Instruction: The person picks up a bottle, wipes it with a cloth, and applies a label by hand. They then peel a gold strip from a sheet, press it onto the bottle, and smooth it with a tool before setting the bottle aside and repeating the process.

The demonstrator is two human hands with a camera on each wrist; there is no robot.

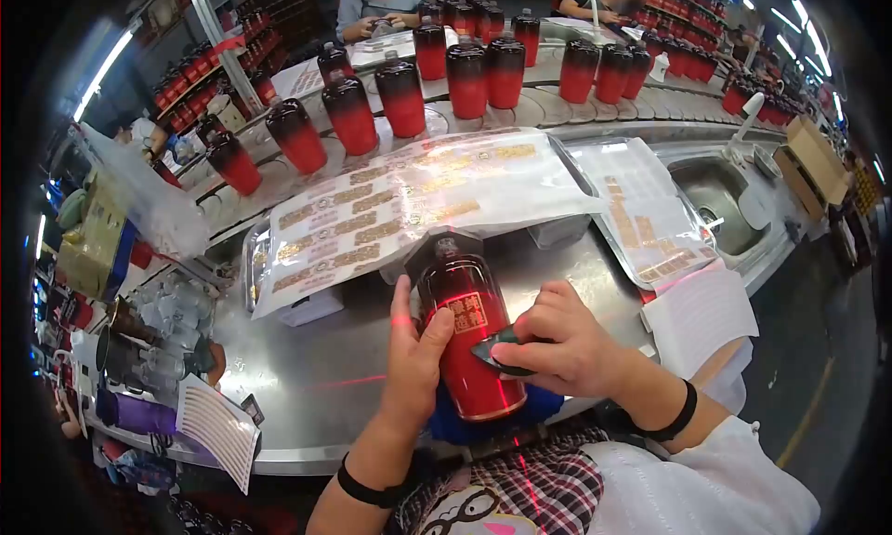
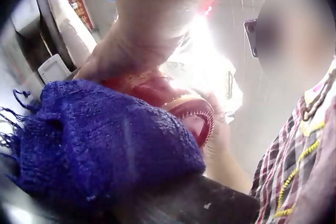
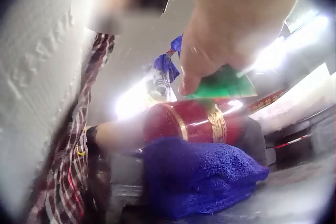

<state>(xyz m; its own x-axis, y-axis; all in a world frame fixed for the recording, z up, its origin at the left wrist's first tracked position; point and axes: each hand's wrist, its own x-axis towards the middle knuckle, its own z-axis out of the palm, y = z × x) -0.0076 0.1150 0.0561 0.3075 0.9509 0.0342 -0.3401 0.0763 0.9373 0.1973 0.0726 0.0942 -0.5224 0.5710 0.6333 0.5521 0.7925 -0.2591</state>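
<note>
The bottle [image 1: 469, 368] bears a gold-framed square [image 1: 466, 313] of four Chinese characters: 纯 over 粮 down the right, 造 at lower left, the upper-left one too blurred to be sure of. Gold print on the large sheet [image 1: 409, 205] and the small sheet [image 1: 650, 205] is too tiny to read; from the right wrist the square blurs

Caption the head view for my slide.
Left grip holds a gold-lettered red bottle; right grip holds a scraper against it.
</note>
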